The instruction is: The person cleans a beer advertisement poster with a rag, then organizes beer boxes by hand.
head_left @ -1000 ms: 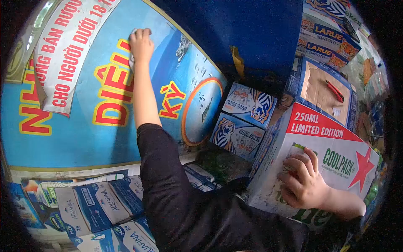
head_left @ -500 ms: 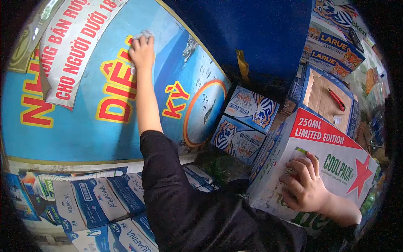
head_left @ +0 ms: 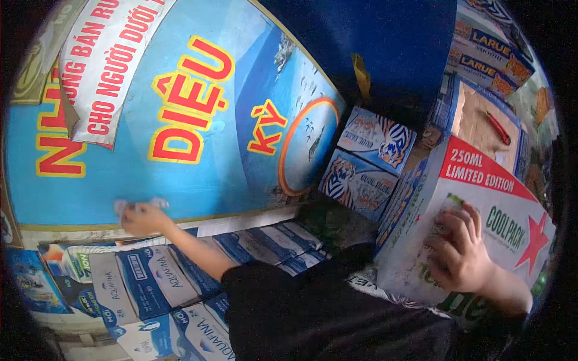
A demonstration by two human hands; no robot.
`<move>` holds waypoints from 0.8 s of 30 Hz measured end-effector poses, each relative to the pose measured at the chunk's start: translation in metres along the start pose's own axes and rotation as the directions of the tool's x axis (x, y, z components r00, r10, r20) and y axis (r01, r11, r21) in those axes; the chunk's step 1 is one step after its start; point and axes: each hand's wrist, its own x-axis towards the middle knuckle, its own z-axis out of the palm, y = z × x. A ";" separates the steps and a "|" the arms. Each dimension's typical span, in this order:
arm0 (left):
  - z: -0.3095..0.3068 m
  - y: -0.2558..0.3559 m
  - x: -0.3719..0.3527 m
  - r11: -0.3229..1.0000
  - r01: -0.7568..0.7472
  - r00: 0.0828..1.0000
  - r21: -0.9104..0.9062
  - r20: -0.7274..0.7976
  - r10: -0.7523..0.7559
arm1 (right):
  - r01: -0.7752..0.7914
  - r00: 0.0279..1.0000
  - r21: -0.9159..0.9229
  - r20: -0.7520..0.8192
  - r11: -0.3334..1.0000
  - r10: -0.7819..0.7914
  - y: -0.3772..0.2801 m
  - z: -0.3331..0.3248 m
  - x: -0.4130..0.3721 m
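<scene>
My left hand (head_left: 144, 220), smeared by motion, is closed on a crumpled whitish cloth (head_left: 158, 203) near the lower edge of a blue sign (head_left: 211, 195) with large red and yellow letters. My bare forearm and black sleeve reach out over the water cartons beneath the sign. On the right, my right hand (head_left: 462, 249) rests on a white carton (head_left: 481, 207) marked "250ML Limited Edition" and "Coolpack". Its fingers are bent and somewhat apart, and a small green patch shows beside the fingertips.
Aquafina cartons (head_left: 171, 277) line the sign's lower edge. Blue tiger-print cartons (head_left: 359, 185) stand between the sign and the white carton. Red-handled pliers (head_left: 498, 129) lie on an opened carton (head_left: 472, 117). Larue cartons (head_left: 484, 57) are stacked behind, beside a dark blue panel (head_left: 373, 36).
My left hand has swept with the cloth from the sign's upper lettering down to its lower left edge. My right hand stays on the white carton. The whole view has shifted slightly.
</scene>
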 end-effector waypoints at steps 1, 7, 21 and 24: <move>-0.007 -0.010 -0.007 1.000 -0.007 1.000 -0.003 0.004 0.007 | -0.005 1.000 0.006 0.003 1.000 0.005 0.000 0.001 0.001; 0.001 -0.011 -0.007 0.996 0.065 0.997 -0.062 -0.023 -0.067 | 0.000 1.000 -0.007 0.020 1.000 0.000 -0.001 0.000 0.001; 0.044 0.114 0.034 0.894 -0.165 0.986 -0.417 -0.093 0.139 | 0.010 1.000 -0.016 -0.016 1.000 -0.010 0.002 0.003 -0.003; 0.047 0.120 0.037 0.905 -0.150 0.987 -0.398 -0.111 0.115 | 0.014 1.000 -0.013 -0.025 1.000 -0.015 0.003 0.003 -0.002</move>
